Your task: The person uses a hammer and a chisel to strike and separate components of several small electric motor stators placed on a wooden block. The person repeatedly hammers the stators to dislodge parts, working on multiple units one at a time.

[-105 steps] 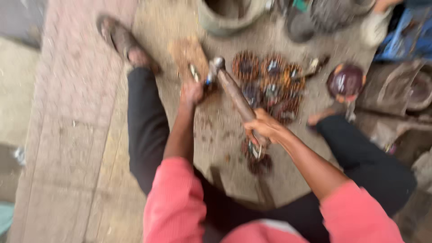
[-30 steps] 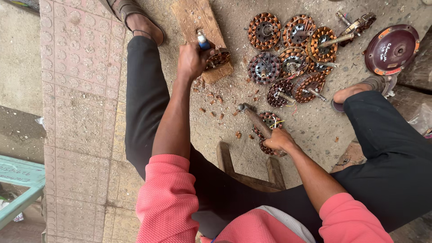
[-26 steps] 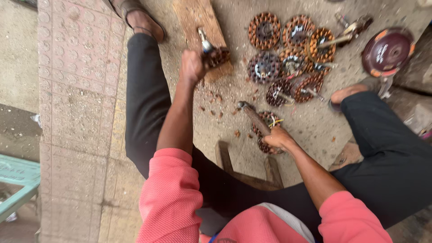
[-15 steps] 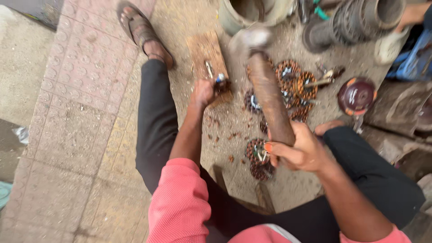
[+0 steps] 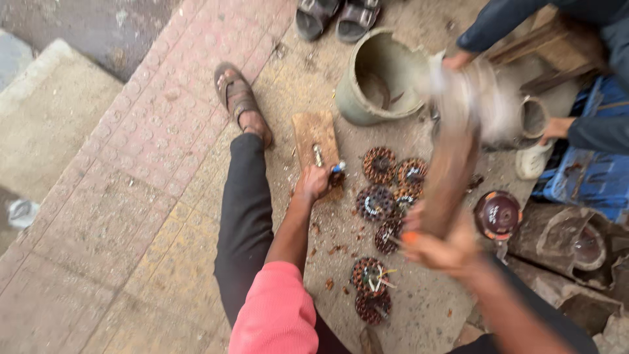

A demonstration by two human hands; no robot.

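Observation:
My left hand (image 5: 313,183) grips a metal chisel (image 5: 318,156) whose tip rests on a small wooden block (image 5: 313,134) on the ground. A round copper-wound coil sits under that hand, mostly hidden. My right hand (image 5: 439,246) is shut on the wooden handle of a hammer (image 5: 452,151), raised high and blurred by motion, its metal head up near a bucket. Several round copper-wound motor coils (image 5: 388,183) lie on the ground between my hands.
A grey bucket (image 5: 377,75) stands beyond the block. Two more coils (image 5: 370,292) lie by my knee. A dark red disc (image 5: 496,213) lies at right. Another person's hands (image 5: 555,128) work at the upper right beside a blue bag. My sandalled foot (image 5: 241,101) rests on the paving.
The hammer has swung from lying low by my knee up high above the coils. My left hand has stayed on the chisel at the block. The view has tilted further forward.

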